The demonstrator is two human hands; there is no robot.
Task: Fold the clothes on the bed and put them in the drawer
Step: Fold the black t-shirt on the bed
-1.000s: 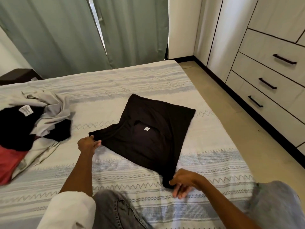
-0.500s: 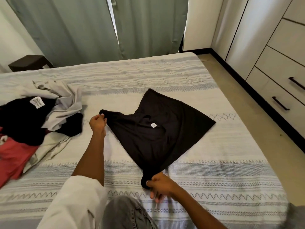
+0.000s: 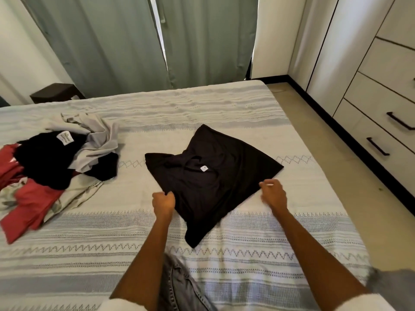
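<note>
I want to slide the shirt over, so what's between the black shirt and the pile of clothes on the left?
In the head view, only bare striped bedspread lies between the black shirt and the clothes pile.

Black shirt (image 3: pixel 215 182): soft matt cloth, small white label. Bedspread (image 3: pixel 247 254): woven cloth, textured stripes. Curtains (image 3: pixel 112 41): smooth matt fabric. Drawers (image 3: pixel 379 108): smooth pale laminate, dark matt handles (image 3: pixel 378 146). Jeans (image 3: pixel 179 288): grey denim.

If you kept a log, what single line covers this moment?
step: folding black T-shirt on bed | left hand: grips its edge | right hand: at opposite edge
</note>
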